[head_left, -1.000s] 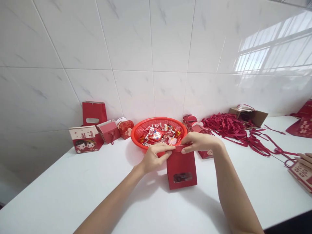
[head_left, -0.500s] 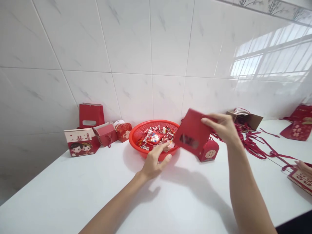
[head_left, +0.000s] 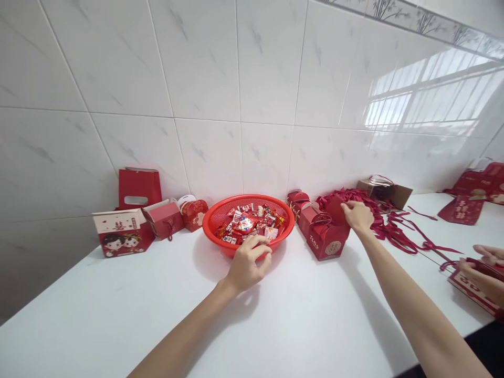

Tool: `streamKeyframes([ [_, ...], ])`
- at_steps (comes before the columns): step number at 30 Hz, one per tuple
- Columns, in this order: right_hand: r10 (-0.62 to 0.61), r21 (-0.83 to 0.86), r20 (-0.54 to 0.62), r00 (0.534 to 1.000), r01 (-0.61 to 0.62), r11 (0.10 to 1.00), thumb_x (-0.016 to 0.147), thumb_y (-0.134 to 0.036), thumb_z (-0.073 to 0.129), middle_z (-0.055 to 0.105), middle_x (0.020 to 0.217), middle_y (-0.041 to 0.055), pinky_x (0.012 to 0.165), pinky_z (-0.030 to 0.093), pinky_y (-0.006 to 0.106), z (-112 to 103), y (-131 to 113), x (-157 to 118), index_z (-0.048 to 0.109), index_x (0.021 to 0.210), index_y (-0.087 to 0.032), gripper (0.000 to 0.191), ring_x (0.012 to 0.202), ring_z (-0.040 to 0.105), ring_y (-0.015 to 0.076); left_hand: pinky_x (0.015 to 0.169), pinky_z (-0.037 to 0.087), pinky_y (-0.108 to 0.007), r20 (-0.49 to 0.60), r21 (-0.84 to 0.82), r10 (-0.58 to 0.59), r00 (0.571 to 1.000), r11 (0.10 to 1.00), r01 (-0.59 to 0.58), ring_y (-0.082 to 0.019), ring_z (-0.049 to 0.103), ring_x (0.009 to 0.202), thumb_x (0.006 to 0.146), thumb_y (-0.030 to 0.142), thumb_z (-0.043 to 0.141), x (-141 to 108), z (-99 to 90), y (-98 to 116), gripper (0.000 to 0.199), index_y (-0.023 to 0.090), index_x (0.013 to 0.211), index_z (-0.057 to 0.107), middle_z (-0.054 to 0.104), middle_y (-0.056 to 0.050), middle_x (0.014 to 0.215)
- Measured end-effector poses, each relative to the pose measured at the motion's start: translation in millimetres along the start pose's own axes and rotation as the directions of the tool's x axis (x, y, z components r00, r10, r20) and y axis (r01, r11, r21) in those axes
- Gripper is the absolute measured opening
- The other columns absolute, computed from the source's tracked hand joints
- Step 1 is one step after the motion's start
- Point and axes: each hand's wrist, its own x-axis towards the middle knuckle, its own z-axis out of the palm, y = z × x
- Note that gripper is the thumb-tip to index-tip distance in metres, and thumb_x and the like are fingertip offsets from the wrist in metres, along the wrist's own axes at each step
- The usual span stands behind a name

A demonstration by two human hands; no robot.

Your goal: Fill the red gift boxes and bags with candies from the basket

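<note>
My right hand (head_left: 359, 215) pinches the edge of a red paper gift box (head_left: 337, 210), part of which shows among the boxes right of the basket; the rest is hidden. Just in front of it stands a red candy box (head_left: 329, 242) with a round gold emblem on its end. My left hand (head_left: 249, 265) hovers at the front rim of a red plastic basket (head_left: 209, 231), fingers bent and apart from the thumb, with nothing seen in it. Wrapped candies (head_left: 244, 223) in red and white fill the basket's middle.
Several boxes stand at left, including one with cartoon figures (head_left: 122, 236) and a red one with a cut-out handle (head_left: 138, 186). Red ribbons (head_left: 394, 226) lie tangled at right near an open cardboard box (head_left: 399, 194). A co-worker's hands (head_left: 486, 270) hold a box.
My right hand has carried the red gift box right and back, away from the basket. My left hand stays by the rim. A second hand of the co-worker has come into view.
</note>
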Motion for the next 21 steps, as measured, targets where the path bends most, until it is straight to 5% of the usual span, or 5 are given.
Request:
streamKeyframes([
  [9,0.006,-0.003,0.108,0.994,-0.006,1.0,0.089,-0.052,0.054,0.072,0.107,0.0224,0.085,0.048,0.047,16,7,-10,0.073,0.108,-0.015,0.046,0.103,0.066,0.0379,0.088,0.054,-0.039,0.02,0.028,-0.007,1.0,1.0,0.006,-0.022,0.065,0.093,0.084,0.016,0.055,-2,1.8,2,0.016,0.021,0.077,0.068,0.069,-0.007,0.096],
  [14,-0.232,0.099,-0.257,0.938,0.265,0.959,0.09,-0.041,0.05,0.061,0.129,0.0242,0.101,0.038,0.06,-2,-13,-30,0.068,0.11,-0.014,0.038,0.124,0.054,0.0412,0.085,0.055,-0.039,-0.006,0.033,0.02,1.0,0.999,-0.02,-0.022,0.064,0.091,0.083,0.015,0.056,-3,6.8,0,0.014,0.02,0.076,0.067,0.069,-0.008,0.095],
  [18,-0.648,0.238,-0.369,0.666,0.742,0.627,0.091,-0.03,0.051,0.068,0.12,0.0178,0.104,0.04,0.059,-11,-38,-104,0.07,0.098,-0.023,0.021,0.119,0.059,0.0355,0.084,0.055,-0.039,-0.023,0.064,0.028,0.999,0.998,-0.026,-0.023,0.064,0.089,0.082,0.016,0.056,-5,9.6,0,0.013,0.02,0.076,0.067,0.068,-0.009,0.094],
  [19,-0.764,0.27,-0.335,0.551,0.833,0.482,0.089,-0.025,0.055,0.069,0.12,0.0152,0.101,0.044,0.058,-11,-42,-132,0.071,0.097,-0.026,0.018,0.116,0.062,0.0343,0.083,0.055,-0.039,-0.026,0.065,0.027,0.999,0.998,-0.025,-0.023,0.063,0.088,0.082,0.016,0.056,-5,9.4,1,0.014,0.019,0.076,0.067,0.068,-0.01,0.094],
  [21,-0.955,0.402,-0.227,0.191,0.911,0.087,0.083,-0.019,0.06,0.071,0.12,0.0076,0.091,0.052,0.057,-11,-45,-194,0.072,0.094,-0.034,0.021,0.106,0.066,0.032,0.083,0.055,-0.039,-0.016,0.036,0.022,1.0,0.999,-0.021,-0.022,0.064,0.087,0.083,0.016,0.056,-3,6.4,2,0.015,0.019,0.075,0.068,0.069,-0.01,0.093],
])
